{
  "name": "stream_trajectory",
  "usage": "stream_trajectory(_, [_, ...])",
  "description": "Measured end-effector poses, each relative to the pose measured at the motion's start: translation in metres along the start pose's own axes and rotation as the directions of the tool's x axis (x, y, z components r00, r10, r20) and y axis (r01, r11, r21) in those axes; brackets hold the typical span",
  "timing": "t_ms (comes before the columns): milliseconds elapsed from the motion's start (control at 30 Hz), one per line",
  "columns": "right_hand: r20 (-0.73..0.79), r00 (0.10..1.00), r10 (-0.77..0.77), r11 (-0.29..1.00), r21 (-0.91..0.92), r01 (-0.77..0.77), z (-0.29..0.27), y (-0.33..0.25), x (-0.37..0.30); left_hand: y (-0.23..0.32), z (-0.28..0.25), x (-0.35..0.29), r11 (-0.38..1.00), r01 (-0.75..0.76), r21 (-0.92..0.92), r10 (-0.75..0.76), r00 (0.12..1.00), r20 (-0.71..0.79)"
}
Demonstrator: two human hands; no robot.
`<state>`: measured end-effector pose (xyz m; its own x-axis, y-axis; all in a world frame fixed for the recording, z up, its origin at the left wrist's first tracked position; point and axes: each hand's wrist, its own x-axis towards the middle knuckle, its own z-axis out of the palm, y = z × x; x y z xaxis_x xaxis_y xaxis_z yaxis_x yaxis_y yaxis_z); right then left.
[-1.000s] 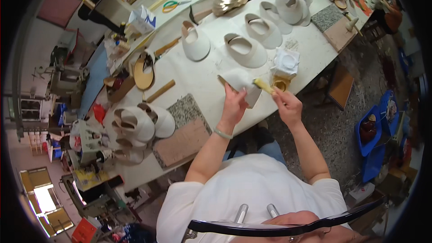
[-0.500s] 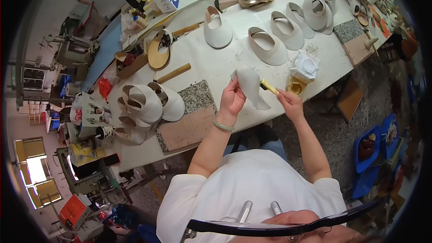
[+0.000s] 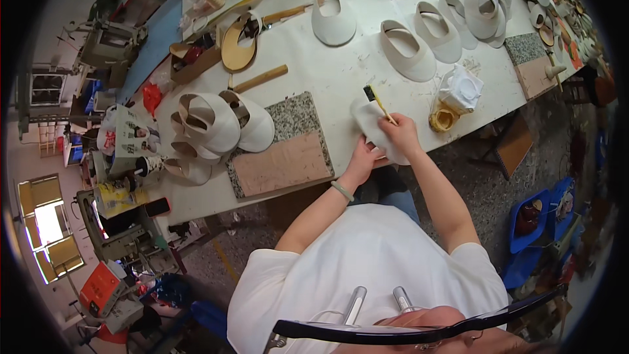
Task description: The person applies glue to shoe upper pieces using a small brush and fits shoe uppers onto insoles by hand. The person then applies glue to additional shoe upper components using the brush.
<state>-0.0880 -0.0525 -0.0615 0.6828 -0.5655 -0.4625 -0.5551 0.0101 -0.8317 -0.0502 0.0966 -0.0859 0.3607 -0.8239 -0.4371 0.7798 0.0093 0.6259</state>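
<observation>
Near the table's front edge, a white shoe upper [image 3: 362, 116] is held between my two hands. My left hand [image 3: 361, 161] is closed on its near edge, thumb and fingers pinching the material. A slim brush [image 3: 375, 99] with a yellow handle and dark bristles rises from my right hand [image 3: 402, 134], whose fingers are closed round the handle and pressed against the upper. The bristles point away from me, apart from the upper. Right of my hands stands a small glue pot [image 3: 443, 118], its rim smeared yellow, against a white wrapped block [image 3: 461, 88].
Several formed white uppers [image 3: 407, 50] stand along the far side, and another stack [image 3: 208, 121] sits at left. A speckled stone slab [image 3: 288, 115] carries a pinkish board [image 3: 283, 164]. Behind it lies a wooden-handled hammer [image 3: 262, 78]. Blue chairs [image 3: 527, 219] stand lower right.
The upper has come down nearer to me and turned. My right hand has moved left onto it, and the brush now points up and away. My left hand has shifted to its near edge.
</observation>
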Motion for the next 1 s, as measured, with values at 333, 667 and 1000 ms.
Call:
stream_trajectory(333, [-0.160,0.985,-0.060,0.998,0.019,0.064,0.004,0.008,0.006,-0.023,-0.005,0.006,0.983,-0.121,0.135,0.131,0.989,-0.068])
stream_trajectory(667, [-0.015,0.917,-0.399,0.593,-0.767,0.246,-0.091,0.052,-0.001,-0.016,-0.055,-0.013,0.998,-0.031,-0.048,0.015,0.949,-0.314])
stream_trajectory(1000, [-0.009,0.858,-0.513,0.795,-0.381,0.472,-0.047,0.071,0.014,-0.003,-0.069,-0.016,0.999,0.052,0.007,-0.048,0.963,-0.266])
